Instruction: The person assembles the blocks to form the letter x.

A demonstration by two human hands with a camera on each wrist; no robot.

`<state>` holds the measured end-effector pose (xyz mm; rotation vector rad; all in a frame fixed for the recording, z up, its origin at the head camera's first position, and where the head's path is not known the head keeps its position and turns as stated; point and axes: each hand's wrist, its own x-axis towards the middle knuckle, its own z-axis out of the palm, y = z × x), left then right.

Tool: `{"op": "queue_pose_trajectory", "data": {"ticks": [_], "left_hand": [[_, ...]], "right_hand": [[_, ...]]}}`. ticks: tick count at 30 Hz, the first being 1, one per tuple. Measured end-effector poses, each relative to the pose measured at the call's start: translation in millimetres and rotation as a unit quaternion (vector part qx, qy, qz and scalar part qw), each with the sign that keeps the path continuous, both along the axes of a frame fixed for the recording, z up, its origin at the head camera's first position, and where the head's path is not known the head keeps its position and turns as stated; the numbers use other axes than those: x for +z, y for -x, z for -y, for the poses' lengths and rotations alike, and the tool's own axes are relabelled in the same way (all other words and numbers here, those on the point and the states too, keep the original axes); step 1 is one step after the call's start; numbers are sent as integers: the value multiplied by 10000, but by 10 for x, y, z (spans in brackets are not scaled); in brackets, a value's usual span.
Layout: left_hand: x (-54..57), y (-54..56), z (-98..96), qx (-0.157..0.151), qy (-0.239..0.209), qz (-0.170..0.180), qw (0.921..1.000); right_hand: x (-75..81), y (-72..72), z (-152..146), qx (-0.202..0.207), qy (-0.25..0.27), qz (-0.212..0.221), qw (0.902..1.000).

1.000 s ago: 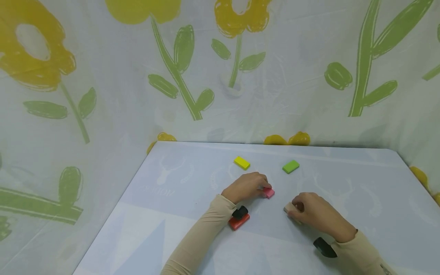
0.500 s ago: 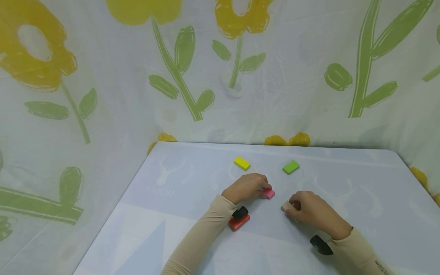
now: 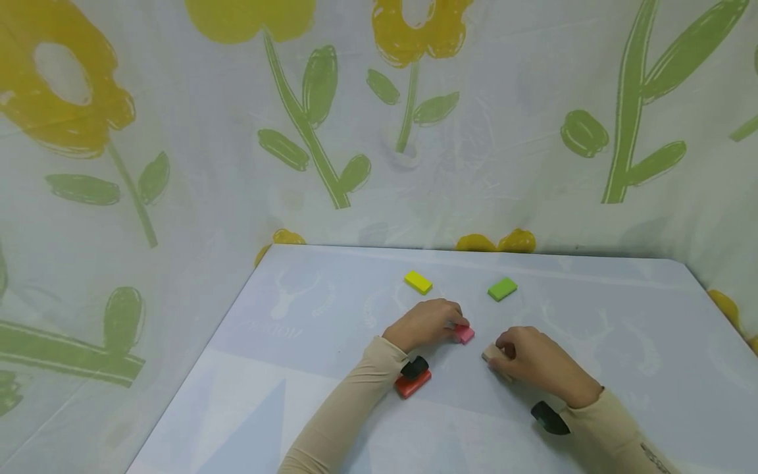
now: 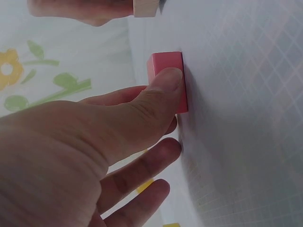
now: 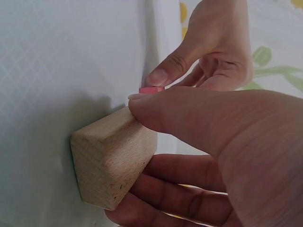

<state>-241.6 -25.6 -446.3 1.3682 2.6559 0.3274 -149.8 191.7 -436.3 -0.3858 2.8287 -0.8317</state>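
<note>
My left hand [image 3: 425, 324] pinches a pink block [image 3: 466, 334] between thumb and fingers, low over the table around its middle. In the left wrist view the thumb lies on the block's near face, and two other fingers extend apart from it. Nearer the front and to the right, my right hand [image 3: 541, 363] grips a plain wooden block [image 3: 490, 353]. The right wrist view shows this wooden block [image 5: 111, 158] as a thick, pale slab with the thumb on its upper edge and fingers beneath. A short gap separates the two blocks.
A red block [image 3: 414, 386] lies on the pale patterned table [image 3: 284, 368] beside the left wrist, partly covered by a black wrist device [image 3: 415, 367]. Farther back are a yellow block [image 3: 418, 282] and a green block [image 3: 503, 289]. Behind hangs a flower-printed curtain [image 3: 497, 145].
My right hand has shifted slightly left and away from me with the wooden block, closer to the pink one. The left hand and the pink block stay in place.
</note>
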Motion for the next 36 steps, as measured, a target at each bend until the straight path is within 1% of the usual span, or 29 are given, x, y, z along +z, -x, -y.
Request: {"op": "queue_pose_trajectory", "data": {"ticks": [7,20,31,36], "left_hand": [[3,-1,7,-56,-10,-50,10000],[9,5,-4,-78,14,-49,10000],[38,-14,0,-39,107,-52,9999],[39,-16,-2,-23,109,-39,9999]], "right_hand": [[2,30,21,53,2,-53,10000],[4,83,48,23,-2,81,10000],[-14,117,89,100,48,-57,9999],[-19,139,106,92,50,-42,9999]]}}
